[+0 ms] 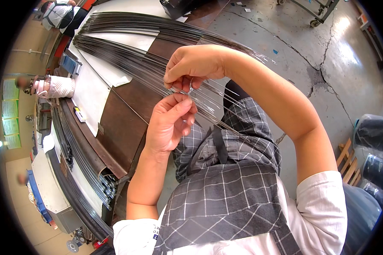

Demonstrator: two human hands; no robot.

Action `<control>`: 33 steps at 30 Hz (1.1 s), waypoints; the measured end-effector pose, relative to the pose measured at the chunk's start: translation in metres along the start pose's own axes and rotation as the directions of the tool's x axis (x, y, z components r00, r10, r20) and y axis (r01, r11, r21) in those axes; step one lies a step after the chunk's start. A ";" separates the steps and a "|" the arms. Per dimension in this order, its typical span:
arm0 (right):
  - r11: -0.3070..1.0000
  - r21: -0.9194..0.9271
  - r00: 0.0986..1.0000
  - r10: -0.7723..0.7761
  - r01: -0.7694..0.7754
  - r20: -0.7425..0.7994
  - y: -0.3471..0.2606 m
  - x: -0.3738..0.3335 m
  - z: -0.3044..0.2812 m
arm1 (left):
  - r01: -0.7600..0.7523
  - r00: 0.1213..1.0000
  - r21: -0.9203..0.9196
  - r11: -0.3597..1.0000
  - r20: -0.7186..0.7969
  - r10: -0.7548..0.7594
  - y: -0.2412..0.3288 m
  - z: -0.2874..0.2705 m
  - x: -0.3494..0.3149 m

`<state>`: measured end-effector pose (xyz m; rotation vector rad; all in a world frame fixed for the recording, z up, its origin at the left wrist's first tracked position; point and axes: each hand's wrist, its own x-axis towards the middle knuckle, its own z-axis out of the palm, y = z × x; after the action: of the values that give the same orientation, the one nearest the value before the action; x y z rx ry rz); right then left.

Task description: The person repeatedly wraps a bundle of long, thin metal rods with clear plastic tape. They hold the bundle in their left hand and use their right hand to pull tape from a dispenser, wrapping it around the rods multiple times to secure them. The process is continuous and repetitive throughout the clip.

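My left hand point(170, 121) is raised over the table's near edge, its thumb and forefinger pinched together. Just above it, my right hand point(191, 68) bends down from the wrist with its fingers curled in. The fingertips of both hands meet at a small shiny bit that is too small to name. Beneath and behind my hands runs a bundle of thin dark metal rods point(119, 57), whose near ends stick out past the table edge over my lap. A second bundle of similar rods point(136, 20) lies farther off, fanned toward the right.
The brown-topped table point(125, 117) carries white sheets point(89, 95), a small yellow-and-white box point(79, 114) and a blue tray point(70, 63). Dark tubes point(83, 176) lie in a stack at left. Other people point(57, 87) work beyond. A wheeled cart point(317, 10) stands on the cracked floor.
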<state>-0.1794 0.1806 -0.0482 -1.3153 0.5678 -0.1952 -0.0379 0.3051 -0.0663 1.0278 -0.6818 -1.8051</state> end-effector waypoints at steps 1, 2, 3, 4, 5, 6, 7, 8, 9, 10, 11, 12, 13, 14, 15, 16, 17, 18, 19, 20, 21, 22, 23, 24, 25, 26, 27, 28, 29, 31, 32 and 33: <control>1.000 -0.029 1.000 -0.003 0.002 -0.030 -0.001 -0.001 0.002 | 0.000 1.000 -0.004 1.000 -0.003 0.000 0.001 0.001 0.000; 0.998 -0.058 0.998 -0.006 0.003 -0.060 -0.003 -0.002 0.004 | -0.001 1.000 -0.008 1.000 -0.005 0.001 0.001 0.001 0.000; 0.996 -0.088 0.996 -0.010 0.002 -0.090 -0.003 -0.002 0.006 | -0.006 1.000 -0.002 1.000 -0.002 0.006 0.000 0.001 0.000; 0.998 -0.070 0.997 -0.007 0.002 -0.072 -0.003 -0.002 0.005 | -0.011 1.000 0.003 1.000 0.001 0.011 0.000 0.001 0.000; 0.999 -0.053 0.999 -0.007 0.004 -0.054 -0.002 -0.001 0.004 | -0.016 1.000 0.010 1.000 0.004 0.016 0.000 0.001 0.000; 0.999 -0.035 0.999 -0.007 0.006 -0.036 -0.001 0.000 0.002 | -0.016 1.000 0.021 1.000 0.001 0.016 -0.001 0.001 0.000; 1.000 -0.016 1.000 -0.007 0.007 -0.018 0.000 0.000 0.002 | -0.016 1.000 0.031 0.999 -0.003 0.016 -0.001 0.001 0.000; 1.000 0.004 1.000 -0.006 0.006 0.002 0.001 0.001 0.001 | -0.016 1.000 0.041 0.999 -0.007 0.016 -0.002 0.001 0.000; 1.000 0.023 1.000 -0.006 0.005 0.022 0.001 0.001 0.001 | -0.026 1.000 0.034 0.999 -0.009 0.026 -0.002 0.001 0.000; 0.999 0.046 1.000 -0.016 0.015 0.025 0.002 0.001 0.001 | -0.036 0.999 0.028 0.999 -0.010 0.036 -0.003 0.001 0.000; 0.997 0.069 0.999 -0.027 0.025 0.028 0.003 0.001 0.001 | -0.047 0.999 0.022 0.999 -0.012 0.047 -0.004 0.001 0.000; 0.995 0.092 0.999 -0.038 0.035 0.031 0.004 0.000 0.001 | -0.038 0.999 0.025 0.999 -0.030 0.039 -0.005 0.002 0.001; 0.995 0.094 0.999 -0.044 0.045 -0.008 0.005 -0.001 0.002 | -0.030 0.998 0.028 0.999 -0.048 0.031 -0.005 0.002 0.002; 0.994 0.095 0.998 -0.049 0.053 -0.048 0.005 -0.002 0.004 | -0.021 0.998 0.031 0.999 -0.065 0.023 -0.006 0.003 0.002; 0.993 0.096 0.995 -0.054 0.062 -0.088 0.005 -0.003 0.005 | -0.013 0.997 0.033 0.999 -0.071 0.016 -0.005 0.005 0.003; 0.996 0.049 0.991 -0.075 0.080 -0.108 0.004 -0.005 0.007 | -0.006 0.997 0.035 0.999 -0.078 0.008 -0.005 0.009 0.003; 0.995 0.001 0.987 -0.099 0.099 -0.125 0.002 -0.006 0.008 | 0.001 0.996 0.038 0.999 -0.085 0.003 -0.004 0.012 0.004; 0.992 -0.047 0.982 -0.123 0.118 -0.141 0.001 -0.007 0.008 | 0.008 0.995 -0.001 1.000 -0.101 -0.008 -0.005 0.015 0.003; 0.985 -0.088 0.975 -0.160 0.148 -0.157 0.002 -0.006 0.008 | 0.014 0.993 -0.040 0.999 -0.116 -0.019 -0.006 0.019 0.003; 0.974 -0.131 0.965 -0.203 0.183 -0.166 0.004 -0.003 0.008 | 0.015 0.990 -0.076 0.997 -0.136 -0.025 -0.006 0.021 0.003; 0.961 -0.173 0.954 -0.246 0.217 -0.173 0.006 0.000 0.008 | 0.002 0.992 -0.120 0.993 -0.125 -0.017 -0.007 0.020 0.003; 0.968 -0.124 0.957 -0.237 0.218 -0.165 0.009 0.001 0.007 | -0.011 0.993 -0.164 0.986 -0.115 -0.008 -0.009 0.019 0.005; 0.972 -0.078 0.961 -0.232 0.222 -0.151 0.010 0.001 0.006 | -0.030 0.994 -0.206 0.978 -0.107 0.008 -0.009 0.018 0.007; 0.974 -0.032 0.964 -0.227 0.225 -0.136 0.009 0.001 0.005 | -0.055 0.993 -0.214 0.975 -0.115 0.030 -0.009 0.020 0.007; 0.978 -0.011 0.969 -0.207 0.207 -0.135 0.007 0.001 0.006 | -0.069 0.991 -0.234 0.970 -0.129 0.040 -0.010 0.021 0.007; 0.982 0.013 0.973 -0.184 0.188 -0.137 0.005 -0.002 0.007 | -0.085 0.989 -0.225 0.971 -0.140 0.054 -0.012 0.022 0.008; 0.985 0.036 0.977 -0.161 0.168 -0.138 0.003 -0.002 0.007 | -0.099 0.986 -0.217 0.971 -0.150 0.068 -0.014 0.022 0.009; 0.987 -0.020 0.979 -0.162 0.160 -0.126 0.000 0.001 0.007 | -0.096 0.984 -0.235 0.967 -0.170 0.057 -0.014 0.023 0.010; 0.987 -0.036 0.981 -0.158 0.155 -0.111 -0.002 0.002 0.007 | -0.091 0.985 -0.236 0.968 -0.168 0.051 -0.014 0.023 0.010; 0.987 -0.068 0.985 -0.150 0.145 -0.083 -0.005 0.004 0.007 | -0.078 0.986 -0.238 0.968 -0.162 0.040 -0.012 0.023 0.011; 0.989 -0.077 0.989 -0.130 0.124 -0.074 -0.007 0.004 0.005 | -0.059 0.987 -0.233 0.971 -0.159 0.021 -0.012 0.023 0.012; 0.992 -0.035 0.990 -0.125 0.123 -0.063 -0.006 0.005 0.004 | -0.070 0.985 -0.202 0.977 -0.168 0.035 -0.011 0.026 0.014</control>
<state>-0.1723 0.1799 -0.0436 -1.3793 0.5462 -0.3333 -0.0685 0.2978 -0.0669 0.9945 -0.4070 -1.6843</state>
